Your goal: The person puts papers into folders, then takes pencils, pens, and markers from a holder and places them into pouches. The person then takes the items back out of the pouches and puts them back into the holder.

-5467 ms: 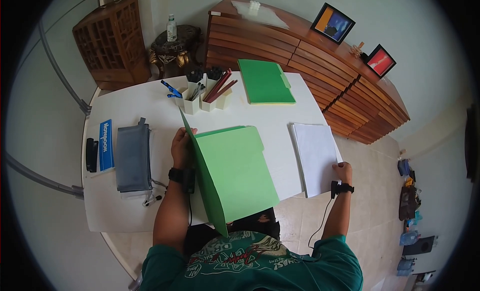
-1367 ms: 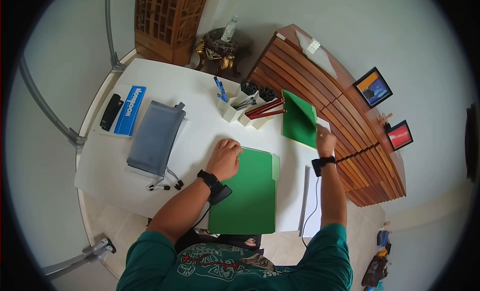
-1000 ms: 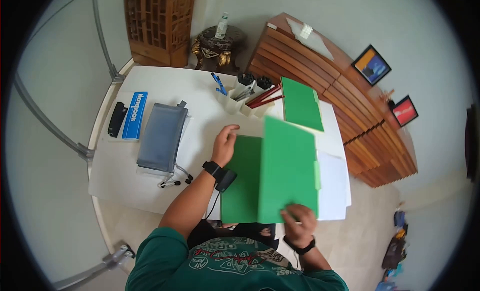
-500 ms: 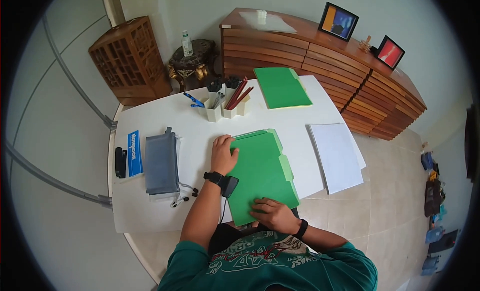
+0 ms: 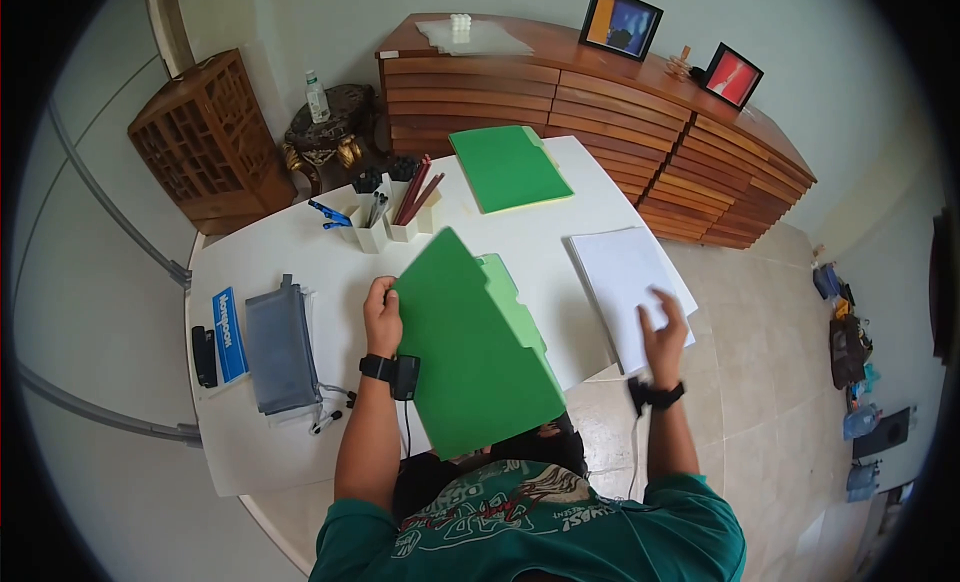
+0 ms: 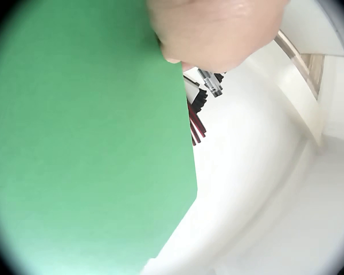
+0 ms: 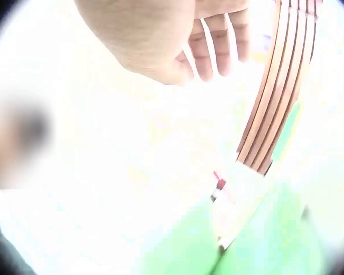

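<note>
My left hand grips the left edge of a green file folder, which is raised at a slant over the front of the table. In the left wrist view the folder fills the left side, with the curled left hand at its edge. Light green paper with a tab shows behind the folder's right edge. My right hand is over a stack of white paper, its fingers spread and holding nothing. In the right wrist view the right hand's fingers are relaxed and apart.
More green folders lie at the back right of the white table. A pen holder with pens and red pencils stands at the back. A grey zip pouch, a blue notebook and a black stapler lie on the left.
My right hand carried a folder from the back right onto the front folder, then moved right, over the paper. My left hand went from resting on the folder to lifting it at a tilt.
</note>
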### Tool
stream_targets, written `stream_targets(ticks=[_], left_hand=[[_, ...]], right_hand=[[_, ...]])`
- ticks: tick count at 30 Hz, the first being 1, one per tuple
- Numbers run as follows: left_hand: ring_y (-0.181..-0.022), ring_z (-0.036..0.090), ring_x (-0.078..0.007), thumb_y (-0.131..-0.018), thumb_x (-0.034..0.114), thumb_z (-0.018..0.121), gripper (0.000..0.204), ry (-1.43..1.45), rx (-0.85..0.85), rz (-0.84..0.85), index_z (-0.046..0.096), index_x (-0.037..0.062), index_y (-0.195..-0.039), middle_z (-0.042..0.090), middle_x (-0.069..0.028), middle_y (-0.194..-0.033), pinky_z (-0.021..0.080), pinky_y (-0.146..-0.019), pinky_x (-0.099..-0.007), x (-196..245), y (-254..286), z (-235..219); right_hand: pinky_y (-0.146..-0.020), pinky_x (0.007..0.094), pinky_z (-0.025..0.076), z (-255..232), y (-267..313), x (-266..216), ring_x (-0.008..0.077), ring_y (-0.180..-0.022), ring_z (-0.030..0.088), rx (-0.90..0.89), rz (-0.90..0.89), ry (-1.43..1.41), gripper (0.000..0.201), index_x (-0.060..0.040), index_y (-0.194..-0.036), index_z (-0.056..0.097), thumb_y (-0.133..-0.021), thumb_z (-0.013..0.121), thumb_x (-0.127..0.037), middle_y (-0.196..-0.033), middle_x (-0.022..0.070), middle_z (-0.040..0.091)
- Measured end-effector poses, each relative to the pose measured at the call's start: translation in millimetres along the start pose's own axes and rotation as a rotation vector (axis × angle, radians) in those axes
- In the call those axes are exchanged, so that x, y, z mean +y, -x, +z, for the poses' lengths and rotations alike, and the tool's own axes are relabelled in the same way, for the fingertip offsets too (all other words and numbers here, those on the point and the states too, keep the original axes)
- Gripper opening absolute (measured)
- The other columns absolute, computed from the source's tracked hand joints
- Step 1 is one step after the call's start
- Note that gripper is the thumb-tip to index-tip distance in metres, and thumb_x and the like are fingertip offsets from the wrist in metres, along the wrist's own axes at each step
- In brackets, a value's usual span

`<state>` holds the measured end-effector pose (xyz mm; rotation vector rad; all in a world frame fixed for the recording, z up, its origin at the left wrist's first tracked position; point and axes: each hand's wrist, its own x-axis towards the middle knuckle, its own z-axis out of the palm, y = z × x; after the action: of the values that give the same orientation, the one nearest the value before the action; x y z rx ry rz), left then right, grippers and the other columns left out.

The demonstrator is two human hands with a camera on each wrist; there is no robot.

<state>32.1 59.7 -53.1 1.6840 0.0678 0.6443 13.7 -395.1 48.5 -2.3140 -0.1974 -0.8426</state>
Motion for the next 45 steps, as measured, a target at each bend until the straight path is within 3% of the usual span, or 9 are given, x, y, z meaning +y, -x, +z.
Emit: stream_targets(ticks=[2, 4, 7, 13, 15, 21, 32, 36, 45], left_hand=[[-0.089, 0.059, -0.0132, -0.1, 0.002, 0.046, 0.014, 0.033, 0.023, -0.059, 0.058, -0.0026, -0.106, 0.064, -0.0035, -0.1, 0.048, -0.084, -0.0275, -17, -4, -7], [-0.084, 0.06, -0.0114, -0.101, 0.003, 0.047, 0.015, 0.443, 0.034, -0.196, 0.061, 0.0006, -0.106, 0.065, -0.0029, -0.096, 0.049, -0.08, -0.0258, -35, -6, -14], [-0.081, 0.06, -0.0106, -0.101, 0.006, 0.052, 0.011, 0.581, 0.104, -0.257, 0.062, 0.0032, -0.099, 0.064, -0.0015, -0.092, 0.049, -0.076, -0.024, -13, -6, -12], [-0.085, 0.061, -0.0128, -0.098, 0.002, 0.055, 0.009, 0.524, 0.159, -0.288, 0.063, 0.004, -0.095, 0.064, -0.0025, -0.094, 0.049, -0.08, -0.0262, 5, -5, -21], [-0.09, 0.061, -0.0146, -0.095, 0.0, 0.061, 0.006, 0.756, 0.111, -0.2, 0.064, 0.0053, -0.093, 0.063, -0.002, -0.095, 0.049, -0.084, -0.0274, -8, -5, -23], [-0.097, 0.061, -0.0169, -0.093, -0.003, 0.064, 0.01, 0.592, 0.199, -0.159, 0.065, 0.0069, -0.092, 0.061, -0.0016, -0.095, 0.048, -0.092, -0.0296, -8, -4, -15], [-0.089, 0.059, -0.0133, -0.093, -0.002, 0.064, 0.009, 0.654, 0.198, -0.222, 0.064, 0.0069, -0.091, 0.062, -0.0012, -0.095, 0.047, -0.08, -0.0278, 7, -3, -16], [-0.096, 0.063, -0.0177, -0.094, -0.002, 0.063, 0.007, 0.432, 0.191, -0.248, 0.064, 0.0055, -0.092, 0.064, -0.005, -0.099, 0.049, -0.086, -0.0298, -9, -3, -20], [-0.1, 0.063, -0.0195, -0.095, -0.002, 0.058, 0.008, 0.681, 0.174, -0.208, 0.064, 0.0039, -0.095, 0.065, -0.0066, -0.101, 0.05, -0.089, -0.0315, -11, -2, -23]], right_hand=[[-0.103, 0.0461, 0.047, -11, -15, 68, 0.0359, -0.119, 0.058, -0.056, 0.123, 0.462, 0.063, -0.0024, -0.129, 0.06, -0.075, 0.085, -0.023, -0.128, 0.0184, 0.063], [-0.102, 0.0449, 0.049, -19, -16, 112, 0.0368, -0.117, 0.06, -0.202, 0.291, 0.65, 0.078, -0.0004, -0.132, 0.059, -0.068, 0.089, -0.033, -0.128, 0.0214, 0.062], [-0.098, 0.0432, 0.052, -24, -24, 141, 0.0375, -0.112, 0.063, -0.399, 0.526, 0.484, 0.085, 0.0022, -0.131, 0.061, -0.061, 0.092, -0.036, -0.126, 0.0239, 0.062], [-0.092, 0.042, 0.054, -26, -28, 127, 0.0375, -0.105, 0.068, -0.379, 0.462, 0.531, 0.072, 0.0061, -0.116, 0.069, -0.06, 0.093, -0.03, -0.114, 0.026, 0.068], [-0.092, 0.0424, 0.055, -27, -26, 116, 0.0376, -0.105, 0.068, -0.358, 0.445, 0.518, 0.072, 0.0053, -0.118, 0.068, -0.06, 0.093, -0.03, -0.115, 0.0254, 0.068], [-0.092, 0.043, 0.054, -21, -11, 111, 0.0364, -0.108, 0.066, -0.278, 0.371, 0.583, 0.073, 0.0032, -0.125, 0.064, -0.065, 0.09, -0.028, -0.121, 0.0205, 0.067], [-0.09, 0.0429, 0.054, -17, 0, 113, 0.0381, -0.106, 0.067, -0.226, 0.259, 0.585, 0.064, 0.0028, -0.125, 0.063, -0.071, 0.085, -0.026, -0.115, 0.0211, 0.07], [-0.088, 0.0437, 0.054, -16, 2, 117, 0.0373, -0.1, 0.068, -0.181, 0.269, 0.544, 0.051, 0.0008, -0.11, 0.068, -0.068, 0.086, -0.022, -0.109, 0.0196, 0.071], [-0.078, 0.0407, 0.056, -17, -1, 141, 0.0335, -0.085, 0.071, -0.087, 0.385, 0.434, 0.02, -0.0011, -0.096, 0.072, -0.078, 0.072, -0.011, -0.092, 0.0171, 0.073]])
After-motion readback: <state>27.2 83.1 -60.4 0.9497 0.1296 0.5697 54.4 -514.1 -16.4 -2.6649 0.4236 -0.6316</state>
